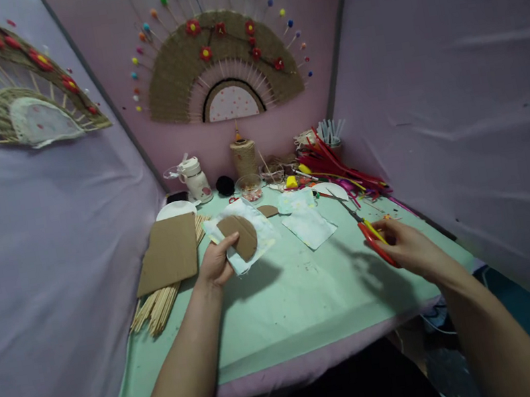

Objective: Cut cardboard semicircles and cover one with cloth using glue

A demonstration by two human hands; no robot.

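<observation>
My left hand (218,259) pinches a rounded piece of brown cardboard (243,234) together with a pale printed cloth (263,233) behind it, held above the table. The thumb lies on the cardboard's face. In my right hand (406,244) is a pair of scissors (377,244) with red and yellow handles, the fingers around the handles and the blades pointing up and to the left. Between the hands, flat on the table, lie a square of pale cloth (310,228) and another cloth piece (295,201) just beyond it. A second cardboard piece (268,211) lies partly hidden behind the held cloth.
At left, a cardboard sheet (170,250) rests over a bundle of thin sticks (159,309). Along the back stand a white bottle (196,181), a twine spool (244,158) and a clear bowl (250,191). Red craft stems (335,164) pile up at right. Purple cloth walls (442,83) enclose the table.
</observation>
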